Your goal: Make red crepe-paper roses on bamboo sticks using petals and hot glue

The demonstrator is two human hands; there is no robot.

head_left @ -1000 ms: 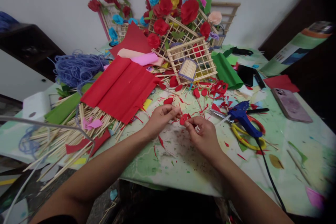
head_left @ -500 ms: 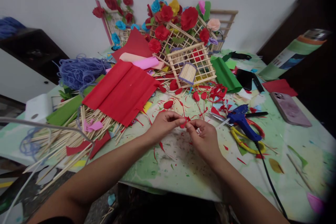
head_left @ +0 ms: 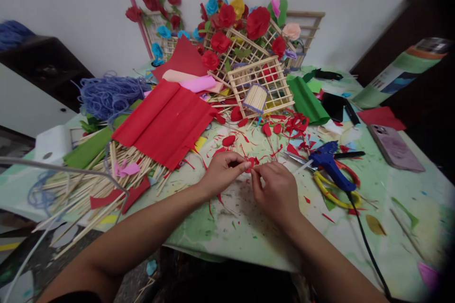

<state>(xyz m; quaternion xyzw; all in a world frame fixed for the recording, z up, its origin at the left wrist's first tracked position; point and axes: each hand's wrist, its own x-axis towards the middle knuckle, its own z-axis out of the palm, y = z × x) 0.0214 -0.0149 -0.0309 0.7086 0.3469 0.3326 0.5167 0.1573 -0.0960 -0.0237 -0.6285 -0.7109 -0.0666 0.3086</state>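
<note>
Between my two hands is a small piece of red paper (head_left: 250,163), pinched at its edges above the table. My left hand (head_left: 224,171) grips it from the left with thumb and forefinger. My right hand (head_left: 277,189) closes on its right side, the fingertips nearly meeting those of the left. Just behind lie a red paper petal (head_left: 228,140) and thin red scraps. To the right of my right hand rest a blue glue gun (head_left: 329,163) and scissors with yellow and red handles (head_left: 329,194).
Red crepe paper (head_left: 167,120) covers a heap of thin wooden sticks (head_left: 78,203) at left, near tangled blue cord (head_left: 110,94). Stick lattices (head_left: 263,87) with paper flowers stand behind. A phone (head_left: 396,147) and a green bottle (head_left: 401,73) are at right.
My right hand has turned slightly, its knuckles now more upward, while still pinching the red paper. My left hand keeps its hold. The view has shifted very slightly.
</note>
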